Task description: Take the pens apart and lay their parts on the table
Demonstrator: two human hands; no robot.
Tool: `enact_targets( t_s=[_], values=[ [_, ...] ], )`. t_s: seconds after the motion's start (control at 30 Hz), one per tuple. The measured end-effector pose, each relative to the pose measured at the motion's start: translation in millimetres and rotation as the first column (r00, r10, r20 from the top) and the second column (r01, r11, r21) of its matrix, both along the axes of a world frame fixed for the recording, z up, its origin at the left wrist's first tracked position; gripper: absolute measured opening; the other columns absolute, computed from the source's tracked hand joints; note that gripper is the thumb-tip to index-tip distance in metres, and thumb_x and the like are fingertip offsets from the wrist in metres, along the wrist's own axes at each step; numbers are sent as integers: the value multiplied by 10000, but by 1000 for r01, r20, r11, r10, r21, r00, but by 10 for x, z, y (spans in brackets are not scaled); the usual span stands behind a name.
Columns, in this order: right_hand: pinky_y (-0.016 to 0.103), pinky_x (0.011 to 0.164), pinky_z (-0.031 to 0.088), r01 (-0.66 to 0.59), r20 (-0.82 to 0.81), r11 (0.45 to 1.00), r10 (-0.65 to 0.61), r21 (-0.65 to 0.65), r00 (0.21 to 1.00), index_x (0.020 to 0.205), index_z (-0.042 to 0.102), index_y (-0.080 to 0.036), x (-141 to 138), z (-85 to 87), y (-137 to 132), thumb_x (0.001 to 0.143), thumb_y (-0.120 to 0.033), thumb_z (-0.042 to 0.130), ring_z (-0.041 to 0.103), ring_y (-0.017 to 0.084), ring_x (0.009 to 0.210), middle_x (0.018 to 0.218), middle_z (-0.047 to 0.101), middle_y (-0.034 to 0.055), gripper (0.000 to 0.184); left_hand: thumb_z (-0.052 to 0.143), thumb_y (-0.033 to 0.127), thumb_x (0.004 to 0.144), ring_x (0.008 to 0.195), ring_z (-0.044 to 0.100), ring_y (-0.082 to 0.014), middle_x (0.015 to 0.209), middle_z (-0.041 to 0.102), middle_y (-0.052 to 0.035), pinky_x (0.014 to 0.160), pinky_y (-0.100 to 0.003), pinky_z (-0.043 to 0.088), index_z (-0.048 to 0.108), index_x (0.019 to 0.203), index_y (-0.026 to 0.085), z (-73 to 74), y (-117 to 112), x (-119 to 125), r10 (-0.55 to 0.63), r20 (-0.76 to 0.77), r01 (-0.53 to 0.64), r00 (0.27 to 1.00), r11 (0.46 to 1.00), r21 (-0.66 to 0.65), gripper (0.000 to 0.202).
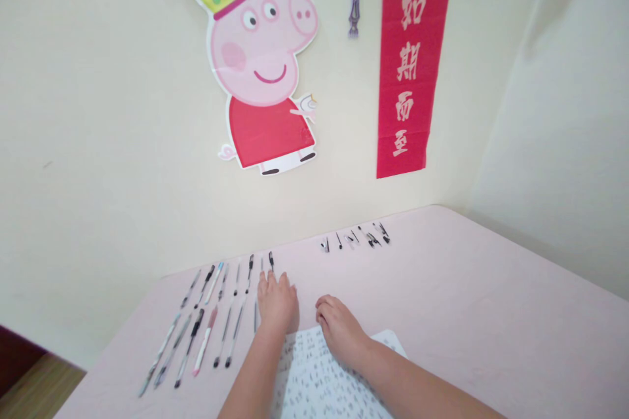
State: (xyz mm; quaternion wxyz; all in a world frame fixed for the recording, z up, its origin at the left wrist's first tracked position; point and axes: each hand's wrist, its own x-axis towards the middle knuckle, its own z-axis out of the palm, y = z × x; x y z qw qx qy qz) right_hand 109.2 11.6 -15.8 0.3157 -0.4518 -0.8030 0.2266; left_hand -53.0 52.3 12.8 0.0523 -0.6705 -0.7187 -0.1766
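Note:
My left hand lies over the front end of a black-capped pen at the right end of the back row. Its fingers are stretched out and a little apart, and the fingertips hide the pen's lower part. Beside it, a thin refill also runs under the fingers. My right hand rests at the back edge of a white sheet covered in small dark marks. Its fingers are curled in, and nothing sticks out of them. Both forearms cover parts of the sheet.
Two rows of pens and refills lie at the left, including a pink pen and a black-gripped pen. Small pen parts lie in a line near the wall. A pig cutout and a red banner hang above the pink table.

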Motion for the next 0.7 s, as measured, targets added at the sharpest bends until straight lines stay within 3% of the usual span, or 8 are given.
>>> enact_targets(
  t_s=[0.1,0.27,0.43,0.7],
  values=[
    [270,815,398,-15,-20,1000,15,20,1000,813,568,-164,16,15,-7,739,4,424,507,166,879,913,575,62,234,454,298,810,1241,326,-361,1134,571,-214,1008,-480,205,622,1002,108,-41,105,-45,70,-132,-73,989,997,-19,318],
    [288,842,388,-31,-5,999,31,17,1000,878,568,-165,27,-2,-5,722,-4,424,495,173,913,946,564,64,267,409,275,833,1183,396,-336,1031,622,-201,981,-452,234,657,905,124,-28,201,-1,56,-185,-63,981,997,-34,299],
    [303,863,376,-42,-14,999,41,-15,999,904,574,-173,40,27,-18,713,-33,440,487,181,952,986,557,65,272,375,189,829,987,516,-304,905,640,-204,878,-408,324,669,818,106,17,184,74,-9,-201,-8,980,996,-84,306],
    [289,864,379,-49,-26,999,49,-8,998,886,586,-169,52,64,-38,706,-33,444,493,176,946,974,558,62,267,367,77,792,898,569,-264,828,642,-158,802,-366,374,650,804,120,40,104,163,-20,-232,-11,973,991,-130,286]
  ],
)
